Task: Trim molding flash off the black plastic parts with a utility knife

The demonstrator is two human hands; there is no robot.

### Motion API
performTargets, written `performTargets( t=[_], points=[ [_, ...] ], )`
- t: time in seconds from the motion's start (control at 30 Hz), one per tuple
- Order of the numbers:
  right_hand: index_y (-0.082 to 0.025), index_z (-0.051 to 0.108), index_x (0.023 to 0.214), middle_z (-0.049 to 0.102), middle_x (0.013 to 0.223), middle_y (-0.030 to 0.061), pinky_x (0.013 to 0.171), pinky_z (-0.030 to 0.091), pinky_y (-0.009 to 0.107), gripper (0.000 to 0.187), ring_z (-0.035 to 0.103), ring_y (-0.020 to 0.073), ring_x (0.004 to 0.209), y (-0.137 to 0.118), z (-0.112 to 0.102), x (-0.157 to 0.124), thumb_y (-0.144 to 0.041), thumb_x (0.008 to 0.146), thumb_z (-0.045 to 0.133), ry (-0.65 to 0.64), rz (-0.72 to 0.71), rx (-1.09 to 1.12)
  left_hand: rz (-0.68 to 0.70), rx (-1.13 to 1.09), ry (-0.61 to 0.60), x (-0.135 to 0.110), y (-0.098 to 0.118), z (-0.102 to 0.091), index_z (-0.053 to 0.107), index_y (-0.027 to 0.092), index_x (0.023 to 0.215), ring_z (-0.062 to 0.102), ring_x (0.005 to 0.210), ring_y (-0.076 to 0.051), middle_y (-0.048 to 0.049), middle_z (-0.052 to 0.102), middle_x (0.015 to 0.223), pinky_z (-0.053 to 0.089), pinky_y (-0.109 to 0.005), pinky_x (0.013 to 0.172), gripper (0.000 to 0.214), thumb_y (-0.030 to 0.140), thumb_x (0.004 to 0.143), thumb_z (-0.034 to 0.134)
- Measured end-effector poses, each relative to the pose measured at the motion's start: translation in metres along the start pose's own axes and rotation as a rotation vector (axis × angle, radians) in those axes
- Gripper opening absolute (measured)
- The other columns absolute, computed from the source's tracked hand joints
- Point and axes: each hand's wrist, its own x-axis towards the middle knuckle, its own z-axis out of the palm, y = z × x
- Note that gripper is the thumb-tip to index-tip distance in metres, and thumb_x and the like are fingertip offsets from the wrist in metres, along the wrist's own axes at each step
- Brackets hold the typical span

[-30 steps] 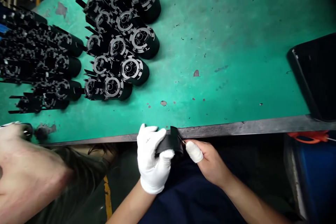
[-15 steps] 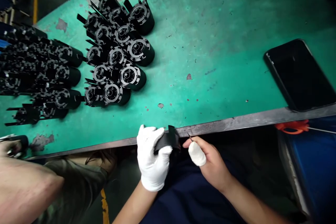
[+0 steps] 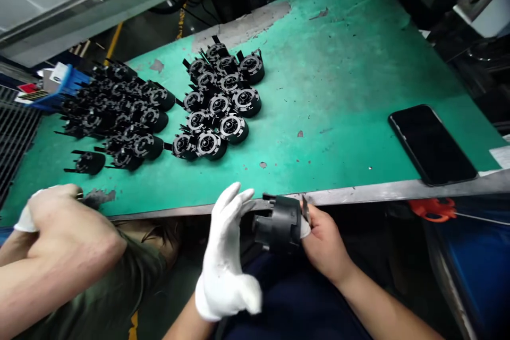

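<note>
My right hand, bare apart from a white thumb cover, is closed on a black round plastic housing with prongs. A thin, dark blade-like tool shows between its fingers and the housing's right end. My left hand, in a white glove, is open to the left of the housing, thumb and fingers wide apart and apparently clear of it. The housing is over the table's front edge, above my lap. Several similar black housings stand grouped on the green table.
A second, denser group of housings stands further left, near a blue bin. A black phone lies at the table's right, above orange-handled scissors. A co-worker's arm reaches in at the left.
My left hand has let go of the black housing and opened to its left. The housing is now in my right hand. The head view has shifted, showing more of the table's far side.
</note>
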Motion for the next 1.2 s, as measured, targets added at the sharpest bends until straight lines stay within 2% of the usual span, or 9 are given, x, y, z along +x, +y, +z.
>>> performTargets(
  t=[0.07, 0.13, 0.27, 0.37, 0.47, 0.67, 0.8, 0.93, 1.2],
  points=[
    [-0.022, 0.074, 0.100, 0.069, 0.082, 0.0030, 0.072, 0.050, 0.030, 0.025, 0.062, 0.0212, 0.078, -0.006, 0.008, 0.004, -0.043, 0.095, 0.061, -0.131, 0.069, 0.072, -0.057, -0.191, -0.195, 0.003, 0.003, -0.006, 0.031, 0.028, 0.154, 0.055, 0.136, -0.037, -0.0197, 0.045, 0.153, 0.056, -0.053, 0.104, 0.100, 0.090, 0.076, 0.046],
    [-0.021, 0.072, 0.096, 0.064, 0.077, 0.0012, 0.069, 0.047, 0.029, 0.027, 0.057, 0.0190, 0.075, -0.005, 0.014, 0.003, -0.047, 0.094, 0.063, -0.159, 0.129, 0.099, -0.091, -0.267, -0.240, 0.007, 0.004, -0.005, 0.038, 0.027, 0.150, 0.057, 0.134, -0.035, -0.0180, 0.051, 0.148, 0.054, -0.051, 0.108, 0.092, 0.077, 0.078, 0.064],
    [-0.019, 0.069, 0.107, 0.057, 0.081, 0.0018, 0.066, 0.043, 0.028, 0.045, 0.050, 0.0162, 0.071, 0.016, 0.009, -0.014, -0.057, 0.101, 0.045, -0.058, 0.268, 0.131, -0.072, 0.150, -0.017, 0.011, -0.001, 0.011, 0.048, 0.025, 0.143, 0.054, 0.133, -0.032, -0.0145, 0.055, 0.140, 0.047, -0.054, 0.113, 0.068, 0.038, 0.084, 0.077],
    [-0.018, 0.071, 0.110, 0.053, 0.077, 0.0004, 0.059, 0.038, 0.027, 0.049, 0.045, 0.0142, 0.065, 0.035, 0.000, -0.023, -0.059, 0.099, 0.046, -0.088, 0.393, 0.132, -0.021, 0.401, 0.064, 0.007, -0.009, 0.029, 0.053, 0.024, 0.139, 0.054, 0.130, -0.033, -0.0138, 0.058, 0.134, 0.043, -0.060, 0.114, 0.058, 0.025, 0.084, 0.074],
    [-0.018, 0.071, 0.114, 0.051, 0.072, -0.0012, 0.056, 0.036, 0.027, 0.048, 0.043, 0.0136, 0.062, 0.042, 0.001, -0.020, -0.059, 0.098, 0.050, -0.109, 0.411, 0.129, -0.003, 0.405, 0.120, 0.001, -0.015, 0.041, 0.054, 0.021, 0.137, 0.054, 0.129, -0.033, -0.0146, 0.057, 0.132, 0.045, -0.057, 0.111, 0.058, 0.022, 0.083, 0.075],
    [-0.021, 0.075, 0.107, 0.059, 0.074, 0.0005, 0.064, 0.042, 0.028, 0.043, 0.051, 0.0160, 0.069, 0.032, 0.008, -0.006, -0.051, 0.103, 0.045, -0.196, 0.284, 0.078, -0.024, 0.407, 0.142, -0.002, -0.015, 0.045, 0.054, 0.023, 0.136, 0.054, 0.128, -0.032, -0.0133, 0.055, 0.132, 0.047, -0.055, 0.110, 0.059, 0.021, 0.082, 0.077],
    [-0.023, 0.076, 0.116, 0.069, 0.081, 0.0027, 0.069, 0.047, 0.030, 0.038, 0.060, 0.0190, 0.074, 0.032, 0.008, -0.005, -0.043, 0.103, 0.047, -0.187, 0.277, 0.027, -0.038, 0.404, 0.149, -0.003, -0.016, 0.046, 0.054, 0.025, 0.137, 0.054, 0.128, -0.033, -0.0123, 0.055, 0.129, 0.047, -0.056, 0.110, 0.062, 0.019, 0.080, 0.078],
    [-0.025, 0.075, 0.122, 0.076, 0.100, 0.0060, 0.080, 0.052, 0.034, 0.036, 0.067, 0.0224, 0.085, 0.031, 0.010, -0.002, -0.040, 0.103, 0.049, -0.154, 0.287, 0.021, -0.019, 0.377, 0.163, -0.003, -0.018, 0.047, 0.053, 0.025, 0.138, 0.054, 0.127, -0.034, -0.0111, 0.055, 0.125, 0.048, -0.058, 0.109, 0.069, 0.015, 0.076, 0.081],
    [-0.026, 0.077, 0.116, 0.077, 0.108, 0.0061, 0.091, 0.053, 0.036, 0.031, 0.070, 0.0257, 0.098, 0.031, 0.012, 0.001, -0.035, 0.101, 0.053, -0.104, 0.254, -0.001, -0.004, 0.391, 0.183, -0.006, -0.021, 0.049, 0.052, 0.026, 0.139, 0.053, 0.127, -0.034, -0.0107, 0.055, 0.124, 0.047, -0.059, 0.110, 0.072, 0.015, 0.075, 0.082]
  ],
)
